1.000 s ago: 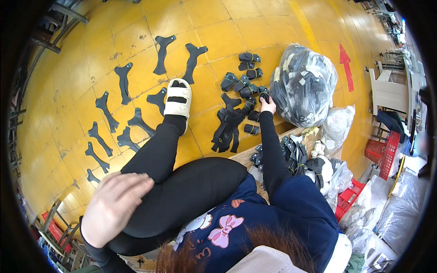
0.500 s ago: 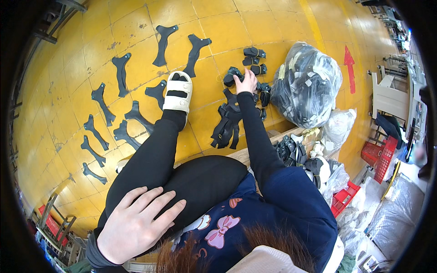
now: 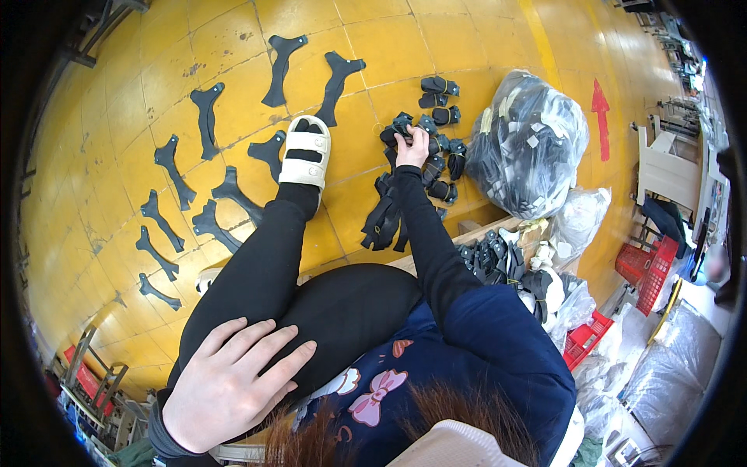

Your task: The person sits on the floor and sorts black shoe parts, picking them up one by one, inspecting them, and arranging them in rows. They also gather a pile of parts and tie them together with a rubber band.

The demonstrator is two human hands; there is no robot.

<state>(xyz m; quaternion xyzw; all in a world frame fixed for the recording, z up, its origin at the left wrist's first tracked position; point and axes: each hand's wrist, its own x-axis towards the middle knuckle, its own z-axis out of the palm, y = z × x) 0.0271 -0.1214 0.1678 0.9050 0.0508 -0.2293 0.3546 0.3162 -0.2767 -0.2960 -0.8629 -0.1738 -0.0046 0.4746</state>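
My left hand [image 3: 237, 381] rests flat on my left thigh, palm down, its fingers spread and holding nothing. Out over the floor, my right hand [image 3: 412, 148] curls its thumb and fingers round a small banded bundle of black socks [image 3: 398, 124]. The fingers partly cover it. Beside and beyond that hand lie several more rolled black bundles [image 3: 446, 116], some with thin yellow bands. Longer loose black socks [image 3: 381, 222] lie heaped just left of my right forearm. Flat pairs of black socks [image 3: 206, 121], fanned into Y shapes, are spread over the floor to the left.
A large clear bag [image 3: 529, 148] full of dark socks stands right of the bundles, with a smaller whitish bag [image 3: 580, 222] near it. A wooden box [image 3: 482, 229] holds more socks by my right side. Red crates [image 3: 650, 265] stand further right. My sandalled foot [image 3: 303, 156] rests among the flat pairs.
My right hand has shifted slightly left and nearer, its fingers now curled more tightly at the bundles. More bundles show right of it. My left hand stays on the thigh.
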